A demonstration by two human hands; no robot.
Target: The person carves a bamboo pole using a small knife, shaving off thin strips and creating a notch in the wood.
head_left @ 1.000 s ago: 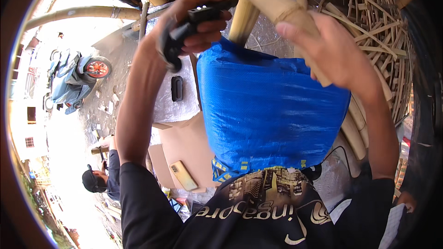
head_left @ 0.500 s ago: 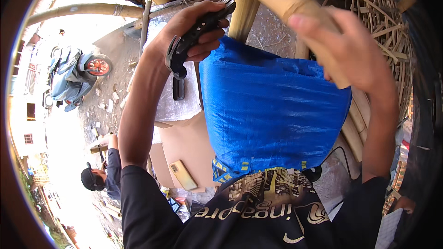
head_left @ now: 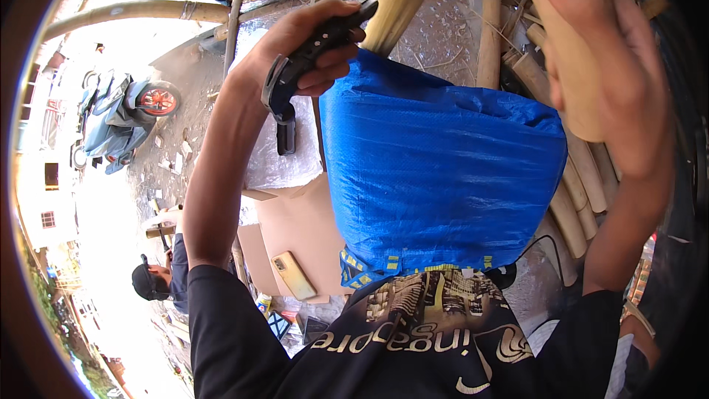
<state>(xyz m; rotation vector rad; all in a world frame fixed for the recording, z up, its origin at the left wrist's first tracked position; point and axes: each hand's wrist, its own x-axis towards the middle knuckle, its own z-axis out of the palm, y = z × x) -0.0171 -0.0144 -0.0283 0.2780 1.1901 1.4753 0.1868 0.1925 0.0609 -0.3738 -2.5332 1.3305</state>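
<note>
Two hands full: L hand (head_left: 299, 41) wrapped round black-handled tool (head_left: 326, 35), upper ctr-left of frame, R hand (head_left: 624, 77) gripping bamboo piece (head_left: 565, 37), upper right, so prob. best to steady bamboo, fingers clear of tool tip.

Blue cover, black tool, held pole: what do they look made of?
Blue cover: probably woven plastic, glossy, given its sheen and creases. Black tool: perhaps dull plastic or coated metal; its shiny strip suggests metal. Pole: likely bamboo, smooth, by its tan surface, though blurred.
</note>
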